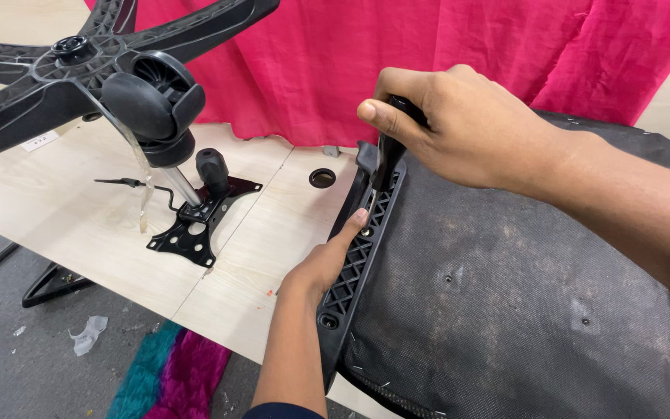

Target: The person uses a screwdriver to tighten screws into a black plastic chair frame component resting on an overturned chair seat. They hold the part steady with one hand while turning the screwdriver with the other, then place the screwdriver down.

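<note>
Upturned on the desk (79,209) edge, right of the black mechanism plate (195,221): chair seat (505,302), probably stiff and bulky, left hand (323,264) steadying its ribbed rail, right hand (459,128) clenched around a black tool handle (385,159).

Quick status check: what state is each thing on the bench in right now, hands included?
Chair seat: underside up, on the table.
Armrest bracket: lying along the seat's edge.
Screwdriver: upright, tip on the bracket.
Right hand: closed round the screwdriver handle.
Left hand: resting on the bracket.
Chair base: overturned, castor up.
Tilt plate: flat on the table.
</note>
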